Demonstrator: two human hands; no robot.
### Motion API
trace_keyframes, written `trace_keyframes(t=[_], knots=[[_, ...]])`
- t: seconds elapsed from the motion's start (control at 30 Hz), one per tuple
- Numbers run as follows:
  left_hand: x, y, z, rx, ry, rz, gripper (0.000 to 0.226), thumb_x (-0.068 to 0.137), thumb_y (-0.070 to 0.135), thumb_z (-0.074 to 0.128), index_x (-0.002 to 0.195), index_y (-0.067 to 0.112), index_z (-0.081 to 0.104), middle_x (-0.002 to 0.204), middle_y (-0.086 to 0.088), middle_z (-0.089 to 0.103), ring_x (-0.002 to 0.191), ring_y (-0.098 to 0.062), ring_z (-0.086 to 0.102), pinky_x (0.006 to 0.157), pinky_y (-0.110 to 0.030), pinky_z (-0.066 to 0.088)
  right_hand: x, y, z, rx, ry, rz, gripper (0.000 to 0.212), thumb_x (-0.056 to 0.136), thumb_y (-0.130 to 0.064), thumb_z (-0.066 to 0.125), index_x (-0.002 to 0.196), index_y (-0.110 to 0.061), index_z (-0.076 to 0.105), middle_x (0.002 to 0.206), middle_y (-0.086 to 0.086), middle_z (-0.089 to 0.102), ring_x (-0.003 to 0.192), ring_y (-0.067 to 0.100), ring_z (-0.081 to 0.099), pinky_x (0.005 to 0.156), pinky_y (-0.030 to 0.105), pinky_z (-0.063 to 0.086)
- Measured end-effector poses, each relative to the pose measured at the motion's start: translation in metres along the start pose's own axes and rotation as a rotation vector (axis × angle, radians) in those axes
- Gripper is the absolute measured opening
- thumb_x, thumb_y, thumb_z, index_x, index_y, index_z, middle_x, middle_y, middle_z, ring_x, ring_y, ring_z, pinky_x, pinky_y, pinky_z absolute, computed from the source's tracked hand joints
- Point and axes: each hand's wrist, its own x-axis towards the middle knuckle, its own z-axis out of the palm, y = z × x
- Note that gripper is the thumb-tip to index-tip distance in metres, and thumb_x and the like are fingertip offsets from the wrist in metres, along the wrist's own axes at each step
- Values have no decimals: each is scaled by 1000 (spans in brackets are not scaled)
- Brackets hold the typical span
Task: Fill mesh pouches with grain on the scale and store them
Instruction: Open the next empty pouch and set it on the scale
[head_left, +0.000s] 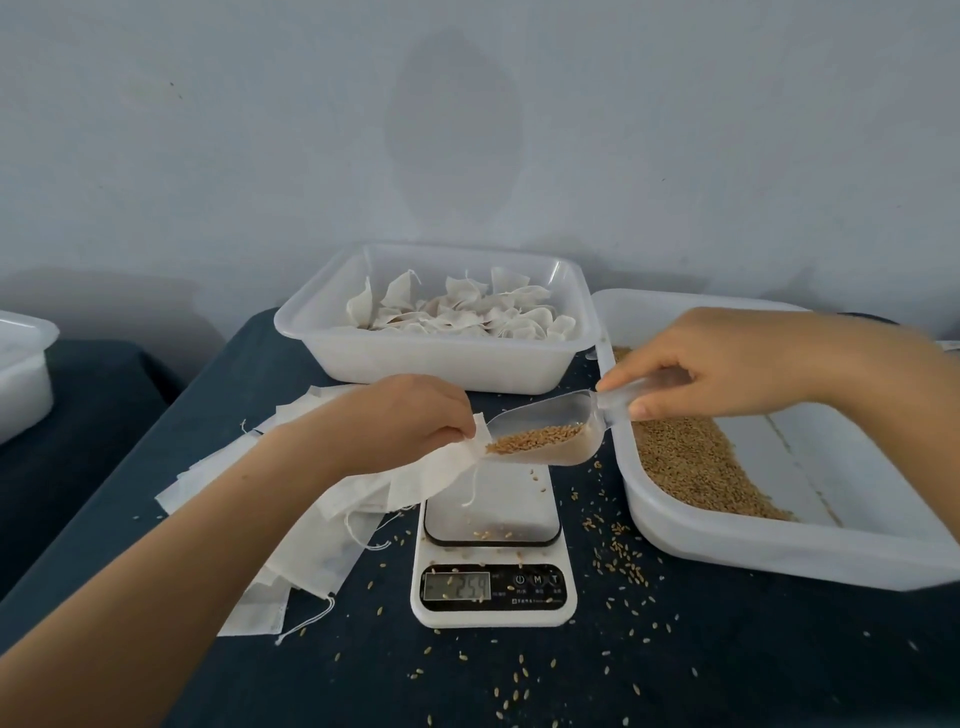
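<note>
Filling stage: left hand (410, 415) pinching open the pouch (415, 480) above the scale (493, 571), right hand (727, 364) gripping the grain-loaded scoop (545, 431) at its mouth, needing a gentle tilt next.

both forearms were bare up to the frame's edge, with no sleeve in view. the left hand (410, 415) and right hand (727, 364) wore no gloves, rings, watch or bands. fingernails were short and unpainted.
</note>
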Motion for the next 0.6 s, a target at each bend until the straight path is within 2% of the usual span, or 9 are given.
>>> trace_keyframes(t=[0.07,0.17,0.23,0.37,0.6], knots=[[0,1,0,-2,3,4,24,98,22,46,109,16,67,111,7,63,103,-8,53,90,-18,36,1,-3,-6,-46,-5,-6,36,88,-49,53,124,-48,55,105,-19,64,83,-12,52,71,10,38],[1,4,1,5,6,15,25,98,22,45,109,15,67,111,6,63,103,-9,54,90,-21,38,3,-8,-14,-80,-27,-17,34,89,-47,53,123,-46,57,100,-17,65,81,-6,55,71,14,43],[2,6,1,0,15,22,25,98,21,46,107,14,68,110,5,64,102,-10,54,90,-24,39,3,-11,-19,-82,-30,-23,32,90,-45,54,121,-44,60,91,-18,64,78,-4,56,68,10,42],[1,8,0,-14,20,25,23,97,21,48,107,16,68,110,6,64,103,-10,55,91,-27,41,6,-17,-24,-87,-33,-43,26,90,-41,57,116,-43,64,84,-18,64,80,-12,49,68,6,37],[-2,8,1,-32,18,9,23,97,19,49,109,16,68,112,5,64,105,-11,55,92,-27,41,10,-25,-31,-82,-47,-23,26,89,-42,59,115,-41,64,73,-24,55,67,-25,44,62,-2,33]])
